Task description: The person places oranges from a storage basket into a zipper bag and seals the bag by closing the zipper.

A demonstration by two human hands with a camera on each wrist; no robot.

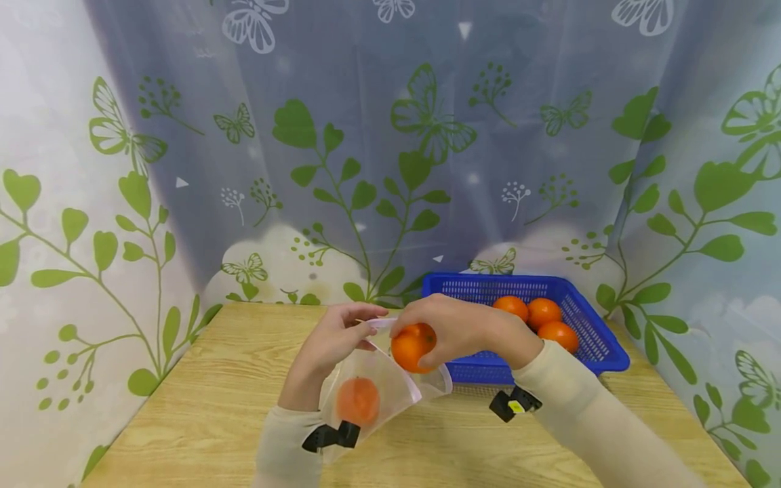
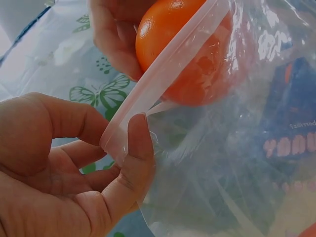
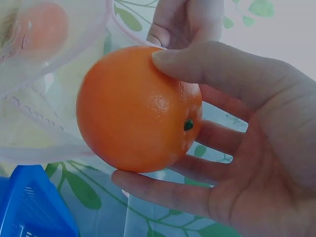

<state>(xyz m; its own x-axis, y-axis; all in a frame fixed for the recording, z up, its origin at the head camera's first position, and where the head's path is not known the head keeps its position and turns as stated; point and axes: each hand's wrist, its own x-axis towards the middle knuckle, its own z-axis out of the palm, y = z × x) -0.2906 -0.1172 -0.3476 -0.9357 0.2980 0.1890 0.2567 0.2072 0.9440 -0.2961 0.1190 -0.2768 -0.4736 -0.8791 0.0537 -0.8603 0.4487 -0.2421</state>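
My right hand point(image 1: 454, 330) grips an orange point(image 1: 413, 348) at the mouth of a clear plastic bag point(image 1: 390, 390). In the right wrist view that orange point(image 3: 133, 111) shows a small green stem spot, with thumb and fingers curled round it. Pinched at its pale pink rim, the bag point(image 2: 207, 148) hangs from my left hand point(image 2: 94, 168). Part of the held orange point(image 2: 173, 44) shows through the bag's film in the left wrist view. Another orange point(image 1: 358, 401) lies inside the bag, low down, beside my left wrist. My left hand point(image 1: 335, 342) is left of the opening.
A blue plastic basket point(image 1: 601, 339) with slotted walls stands on the wooden table point(image 1: 244, 359) behind my right forearm. Several oranges point(image 1: 544, 313) lie in it. A patterned curtain point(image 1: 342, 169) with leaves and butterflies hangs behind the table and at both sides.
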